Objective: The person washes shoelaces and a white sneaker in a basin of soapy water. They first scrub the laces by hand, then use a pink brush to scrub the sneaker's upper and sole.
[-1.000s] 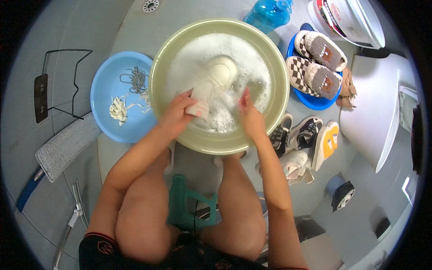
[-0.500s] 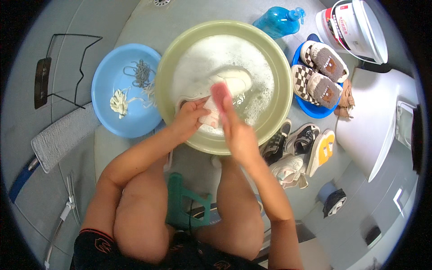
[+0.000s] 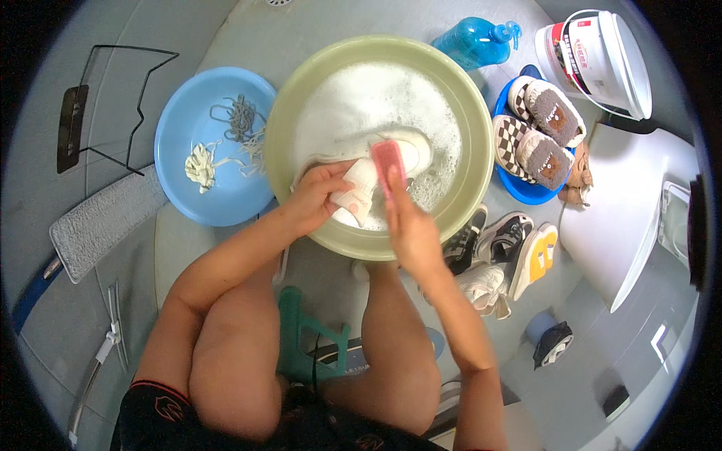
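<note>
- The left hand [image 3: 320, 194] grips a pale flap [image 3: 361, 188] of the white shoe [image 3: 417, 149], which lies in the green basin [image 3: 475, 143] among suds [image 3: 376, 94].
- The right hand [image 3: 412, 229] holds a pink brush [image 3: 388, 159] over the shoe; contact is unclear.
- Soapy wetness could let the shoe or brush slip.
- A hard stroke might splash suds over the rim.

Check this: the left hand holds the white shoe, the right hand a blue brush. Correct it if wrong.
The brush is pink, not blue, as the head view shows. The right hand does hold it, and the left hand holds the white shoe.
</note>
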### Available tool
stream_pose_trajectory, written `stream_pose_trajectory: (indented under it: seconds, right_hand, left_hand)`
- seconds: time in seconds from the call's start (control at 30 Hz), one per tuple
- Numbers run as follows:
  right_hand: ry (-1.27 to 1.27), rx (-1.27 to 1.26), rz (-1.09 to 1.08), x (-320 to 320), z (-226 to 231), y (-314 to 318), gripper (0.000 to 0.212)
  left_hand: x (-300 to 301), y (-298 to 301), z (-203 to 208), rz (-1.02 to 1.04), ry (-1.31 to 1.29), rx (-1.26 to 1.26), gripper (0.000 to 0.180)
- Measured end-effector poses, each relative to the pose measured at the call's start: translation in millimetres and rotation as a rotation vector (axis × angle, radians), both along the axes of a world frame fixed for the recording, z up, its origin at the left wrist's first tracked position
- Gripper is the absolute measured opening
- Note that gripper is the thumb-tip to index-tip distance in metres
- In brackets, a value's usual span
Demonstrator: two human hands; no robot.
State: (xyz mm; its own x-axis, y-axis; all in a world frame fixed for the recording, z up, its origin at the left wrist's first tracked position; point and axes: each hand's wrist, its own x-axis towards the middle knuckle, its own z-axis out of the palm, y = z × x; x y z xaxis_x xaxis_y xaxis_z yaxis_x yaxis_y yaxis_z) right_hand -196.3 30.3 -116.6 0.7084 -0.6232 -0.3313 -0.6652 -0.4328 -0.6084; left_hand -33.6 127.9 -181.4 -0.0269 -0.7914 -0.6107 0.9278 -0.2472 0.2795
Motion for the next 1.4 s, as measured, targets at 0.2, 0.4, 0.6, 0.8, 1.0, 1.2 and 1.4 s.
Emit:
stream_pose_trajectory:
  seconds: [0.2,0.4,0.6,0.8,1.0,1.2,1.4]
  right_hand:
    - [-0.139,0.076,0.012,1,-4,-5,0.050]
    - [0.084,0.065,-0.070,3,-3,-21,0.054]
    - [0.121,-0.084,0.023,-18,3,-29,0.056]
    - [-0.050,0.061,-0.489,-24,11,-53,0.051]
    - [-0.197,0.027,-0.459,-44,-31,-32,0.051]
    - [-0.189,0.126,-0.210,-23,-46,29,0.054]
    - [0.062,0.398,-0.207,-19,-9,24,0.051]
  left_hand:
    - [-4,-3,-10,-0.017,0.011,-0.031,0.047]
    - [-4,-8,-7,0.008,-0.016,-0.011,0.048]
    - [-3,-4,-3,-0.011,0.028,0.075,0.049]
    - [-15,3,-8,-0.044,-0.051,0.059,0.051]
    - [-17,-3,-18,-0.146,-0.069,0.111,0.046]
    - [-37,11,-36,-0.440,-0.103,0.041,0.040]
    - [-43,12,-29,-0.432,0.080,0.287,0.041]
